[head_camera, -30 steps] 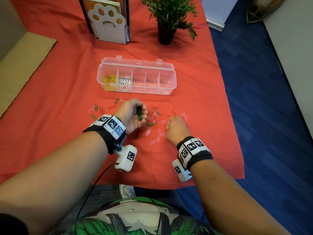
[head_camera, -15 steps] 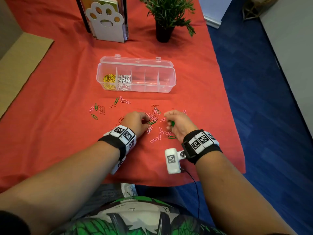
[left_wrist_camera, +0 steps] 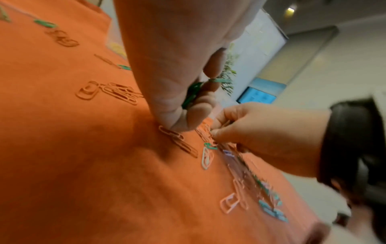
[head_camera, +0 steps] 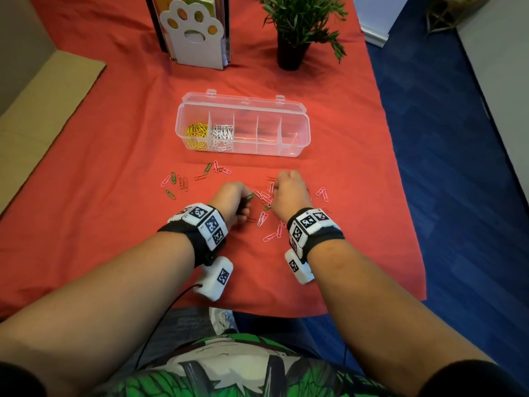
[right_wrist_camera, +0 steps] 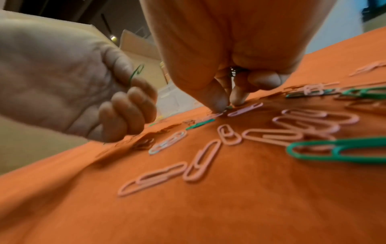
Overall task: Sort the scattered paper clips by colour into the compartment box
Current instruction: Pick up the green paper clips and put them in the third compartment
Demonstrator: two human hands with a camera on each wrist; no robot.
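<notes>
My left hand (head_camera: 233, 197) rests on the red cloth with its fingers curled round a bunch of green clips (left_wrist_camera: 193, 93); one clip end sticks out of the fist (right_wrist_camera: 135, 73). My right hand (head_camera: 287, 190) is just to its right, thumb and forefinger pinching down at a green clip (right_wrist_camera: 226, 108) in the pile of pink and green clips (head_camera: 264, 200). More green shows inside its curled fingers (right_wrist_camera: 234, 72). The clear compartment box (head_camera: 297, 133) stands open beyond, with yellow clips (head_camera: 197, 133) in the leftmost cell and white clips (head_camera: 221, 134) beside them.
More pink, red and green clips (head_camera: 183, 181) lie scattered left of my hands. A paw-print book stand (head_camera: 194, 32) and a potted plant (head_camera: 294, 30) stand at the back. The table's right edge (head_camera: 406, 196) drops to blue floor.
My right hand has moved forward and down onto the clip pile from a raised pinch on a green clip. My left hand has stayed low, fist closed round green clips.
</notes>
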